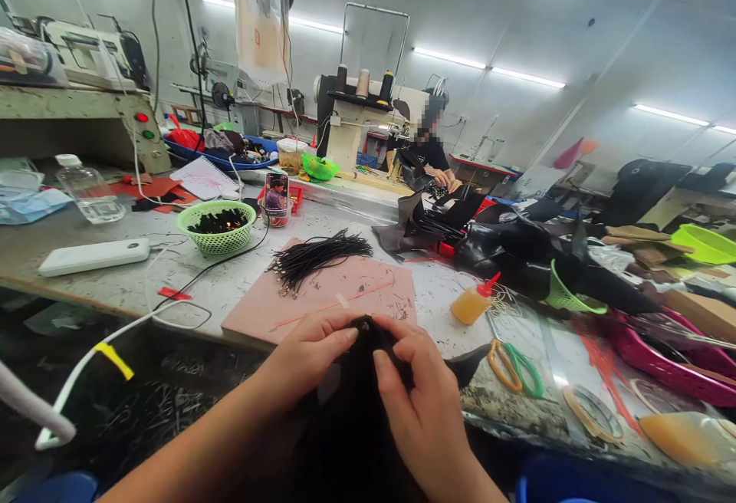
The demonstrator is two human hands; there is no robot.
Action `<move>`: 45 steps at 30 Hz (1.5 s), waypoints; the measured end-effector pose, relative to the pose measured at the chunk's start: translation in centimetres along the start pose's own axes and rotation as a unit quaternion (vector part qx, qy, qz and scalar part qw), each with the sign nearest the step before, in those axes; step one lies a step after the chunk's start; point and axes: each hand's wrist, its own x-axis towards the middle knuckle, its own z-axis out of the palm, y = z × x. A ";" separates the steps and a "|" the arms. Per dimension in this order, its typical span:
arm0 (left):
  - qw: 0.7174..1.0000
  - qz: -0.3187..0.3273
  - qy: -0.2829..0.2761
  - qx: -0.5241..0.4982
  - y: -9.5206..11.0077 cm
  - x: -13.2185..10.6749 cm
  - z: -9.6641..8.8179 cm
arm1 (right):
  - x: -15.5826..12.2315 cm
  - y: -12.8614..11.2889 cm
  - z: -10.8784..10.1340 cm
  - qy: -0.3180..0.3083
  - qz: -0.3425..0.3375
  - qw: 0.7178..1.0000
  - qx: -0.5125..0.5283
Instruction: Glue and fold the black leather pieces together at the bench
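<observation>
Both my hands grip a piece of black material [356, 411] in front of me, at the near edge of the table. My left hand [313, 346] pinches its upper edge between thumb and fingers. On the other side, my right hand [422, 380] is closed on the same piece, thumb bent over it. A small light spot shows at its top, too small to make out. Just beyond lies a pinkish board [368, 288] with a bundle of thin black cords [322, 254] on it.
Right of my hands are scissors [514, 369], a glue bottle [474, 300] and a roll of tape [592, 413]. To the left stand a green basket [215, 227], a power bank [95, 256], a water bottle [89, 189] and a phone [277, 195]. A person [428, 150] works at a sewing machine [345, 127].
</observation>
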 end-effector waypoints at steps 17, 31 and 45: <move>0.952 0.119 0.149 0.241 -0.5 -0.4 1.5 | -0.6 -0.5 0.7 0.009 0.004 0.999 0.033; 0.935 0.139 0.147 0.291 -0.2 -0.4 1.7 | -1.1 -0.3 0.5 0.035 0.065 0.994 0.080; 0.915 0.158 0.146 0.341 -0.2 -0.5 1.7 | -1.3 -0.3 0.7 0.016 0.040 0.997 0.060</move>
